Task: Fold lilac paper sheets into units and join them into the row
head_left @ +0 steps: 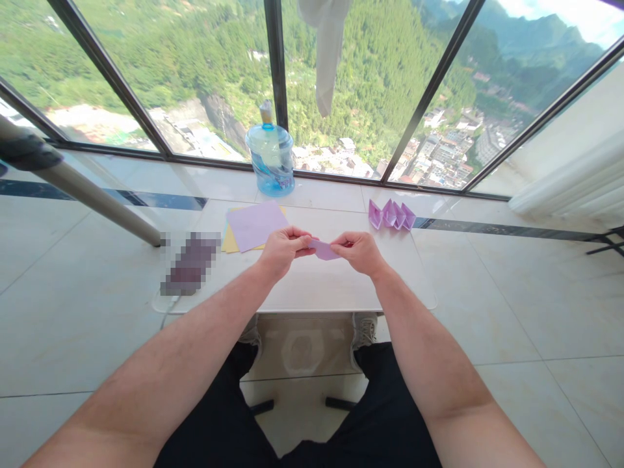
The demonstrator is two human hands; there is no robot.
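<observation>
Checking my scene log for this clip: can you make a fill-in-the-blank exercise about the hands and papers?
The folded paper pinched between the left hand and right hand is coloured ____.
The flat sheet stack lies nearer the ____ hand.
The row of folded shapes sits at the far ____ corner of the table.
Missing: purple; left; right.
</observation>
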